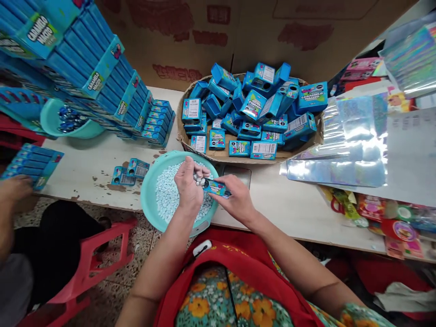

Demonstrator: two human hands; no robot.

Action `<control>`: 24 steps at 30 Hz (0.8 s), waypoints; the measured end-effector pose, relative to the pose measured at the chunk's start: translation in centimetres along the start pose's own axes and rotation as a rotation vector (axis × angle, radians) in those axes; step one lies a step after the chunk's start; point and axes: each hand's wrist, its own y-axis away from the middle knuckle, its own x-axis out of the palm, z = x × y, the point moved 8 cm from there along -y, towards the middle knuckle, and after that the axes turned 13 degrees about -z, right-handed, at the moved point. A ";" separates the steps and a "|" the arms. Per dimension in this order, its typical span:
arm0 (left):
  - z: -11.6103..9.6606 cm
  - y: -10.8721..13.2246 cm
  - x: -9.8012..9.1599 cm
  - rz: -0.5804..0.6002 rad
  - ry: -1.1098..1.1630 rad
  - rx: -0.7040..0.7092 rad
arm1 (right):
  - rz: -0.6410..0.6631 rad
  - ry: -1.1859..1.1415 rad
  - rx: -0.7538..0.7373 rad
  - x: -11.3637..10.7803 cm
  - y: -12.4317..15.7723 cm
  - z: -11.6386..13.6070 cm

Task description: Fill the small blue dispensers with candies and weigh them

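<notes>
My left hand (189,183) is cupped and closed over a few small pale candies, held at the open end of a small blue candy box (218,188). My right hand (235,198) grips that box from the right side. Both hands hover above a teal bowl (149,195) filled with small white-blue candies (165,196) at the table's front edge.
A cardboard tray (218,156) heaped with blue candy boxes (254,109) sits behind. Stacked blue display cartons (102,81) rise at left, beside another teal bowl (51,123). Two small boxes (131,172) lie on the table. Shiny foil bags (344,150) lie right. Another person's hand (13,188) rests far left near a red stool (98,263).
</notes>
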 end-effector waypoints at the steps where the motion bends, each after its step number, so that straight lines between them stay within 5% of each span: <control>1: 0.0 -0.1 -0.3 -0.014 -0.006 0.024 | -0.002 0.001 0.007 0.4 0.0 0.1; 5: 0.1 -0.6 -1.4 -0.056 -0.006 0.065 | -0.004 -0.015 0.045 1.4 0.3 -0.4; 10: -0.1 -1.0 -0.4 -0.054 -0.015 0.045 | -0.032 -0.042 0.079 1.3 0.0 -0.9; 13: 0.2 -1.5 -0.1 -0.024 0.014 -0.019 | -0.048 -0.078 0.116 0.4 -0.2 -1.2; 16: 0.8 -2.7 -2.2 -0.025 -0.124 -0.009 | -0.080 -0.117 0.196 -1.6 0.2 -2.6; 20: 0.3 -4.5 -4.8 0.102 -0.792 0.359 | -0.183 -0.049 0.319 -4.5 2.3 -7.2; 22: 0.0 -4.9 -3.9 0.164 -1.008 0.556 | -0.225 -0.001 0.348 -4.8 3.4 -9.9; 24: 0.1 -5.1 -1.1 0.214 -1.046 0.661 | -0.257 0.018 0.369 -4.4 4.2 -12.2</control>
